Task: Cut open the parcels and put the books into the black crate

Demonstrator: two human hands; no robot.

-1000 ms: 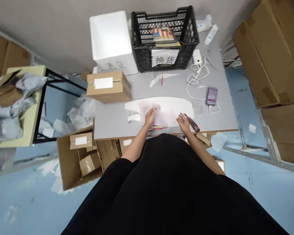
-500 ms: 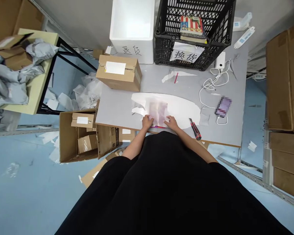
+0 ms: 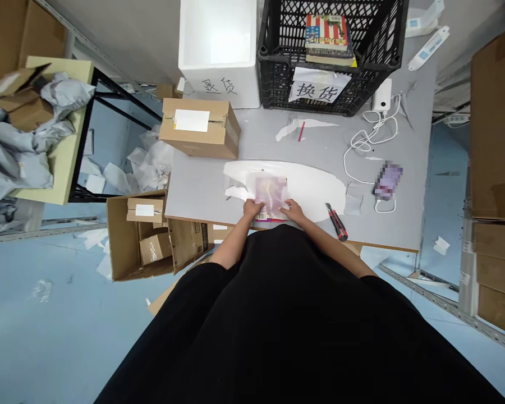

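Observation:
A pinkish book (image 3: 273,194) with a barcode near its lower left corner lies at the table's front edge, under a translucent plastic bag (image 3: 270,183). My left hand (image 3: 252,208) is closed on the bag's left side, thumb pointing inward. On the opposite side, my right hand (image 3: 293,211) pinches the plastic near the book's right edge. Beneath them spreads a white sheet (image 3: 315,188) with curved edges. A red and black utility knife (image 3: 336,222) rests to the right of my right hand, blade tip showing.
At the back stand a white foam box (image 3: 219,78), a black crate (image 3: 269,84) holding books, and a cardboard box (image 3: 197,126). A phone (image 3: 388,180) with a white cable (image 3: 364,140) lies at right. An open carton (image 3: 113,241) stands left below the table.
The plastic over the book has shifted and turned clearer, so more of the cover and the barcode show. Both hands stay at the sides with little movement. The camera view has shifted slightly.

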